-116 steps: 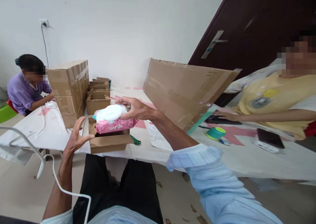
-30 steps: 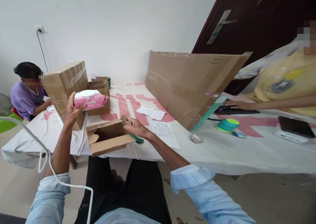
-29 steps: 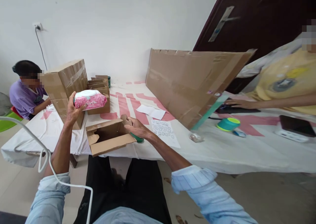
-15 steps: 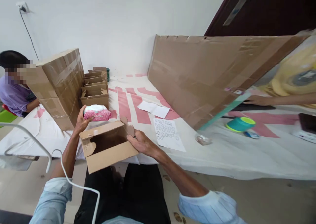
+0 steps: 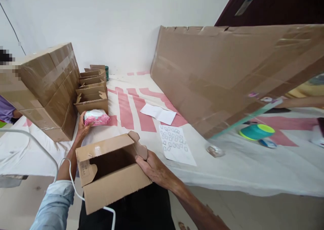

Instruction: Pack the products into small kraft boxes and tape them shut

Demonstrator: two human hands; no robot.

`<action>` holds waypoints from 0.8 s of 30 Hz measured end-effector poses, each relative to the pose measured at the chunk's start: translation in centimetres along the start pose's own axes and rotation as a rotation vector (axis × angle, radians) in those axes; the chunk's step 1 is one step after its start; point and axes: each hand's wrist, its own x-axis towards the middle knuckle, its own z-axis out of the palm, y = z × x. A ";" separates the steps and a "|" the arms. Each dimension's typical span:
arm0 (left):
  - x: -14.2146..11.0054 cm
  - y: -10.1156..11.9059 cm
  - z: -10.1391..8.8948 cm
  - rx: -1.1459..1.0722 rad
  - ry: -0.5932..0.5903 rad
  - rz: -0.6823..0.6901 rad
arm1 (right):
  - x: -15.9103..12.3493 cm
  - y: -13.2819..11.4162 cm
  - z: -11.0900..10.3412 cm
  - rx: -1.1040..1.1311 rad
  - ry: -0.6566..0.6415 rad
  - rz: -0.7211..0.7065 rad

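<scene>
My right hand [image 5: 155,167] grips the right end of a small cardboard box [image 5: 117,186], which is tilted over my lap with its top flaps spread and a dark interior. Beyond it, my left hand [image 5: 83,126] is closed on the left end of a pink and white soft packet [image 5: 97,118]. That packet is at the table, just in front of the nearest of several open-topped cardboard boxes [image 5: 91,105] standing in a row.
Taped cartons [image 5: 60,91] are stacked at the left, a person partly behind them. A large cardboard panel [image 5: 215,74] leans across the right side. A drawn-on paper sheet [image 5: 176,144], a folded paper [image 5: 158,113] and a teal tape roll [image 5: 257,131] lie on the white-covered table [image 5: 227,174].
The packet in my left hand has moved lower, against the front of the boxes in the row. My right hand has brought the box nearer to me. The view has shifted right.
</scene>
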 end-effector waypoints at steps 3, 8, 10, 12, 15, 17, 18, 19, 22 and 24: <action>-0.4 -1.3 0.1 0.046 0.011 -0.029 | 0.2 -0.1 -0.2 0.023 -0.019 0.009; -1.7 -1.9 -0.6 0.157 0.000 -0.072 | 0.7 0.1 -0.1 0.013 0.006 -0.030; -2.2 -1.7 -0.6 0.185 0.004 -0.069 | 0.8 0.1 0.0 0.015 0.021 -0.021; -2.5 -1.4 -0.4 0.199 0.024 -0.073 | 0.8 -0.1 0.2 0.023 0.019 0.006; -2.6 -1.2 -0.2 0.205 0.032 -0.073 | 0.7 -0.4 0.4 0.055 -0.001 0.013; -2.6 -1.3 -0.2 0.203 0.025 -0.069 | 0.6 -0.5 0.6 0.075 -0.005 -0.004; -2.6 -1.4 -0.2 0.202 0.026 -0.071 | 0.6 -0.5 0.7 0.079 -0.006 -0.009; -2.5 -1.4 -0.2 0.202 0.031 -0.078 | 0.6 -0.4 0.8 0.082 -0.007 -0.014; -2.3 -1.6 -0.1 0.206 0.067 -0.102 | 0.5 -0.3 1.0 0.088 -0.001 -0.025; -2.2 -1.5 0.2 0.216 0.092 -0.113 | 0.4 -0.4 1.1 0.085 0.012 -0.020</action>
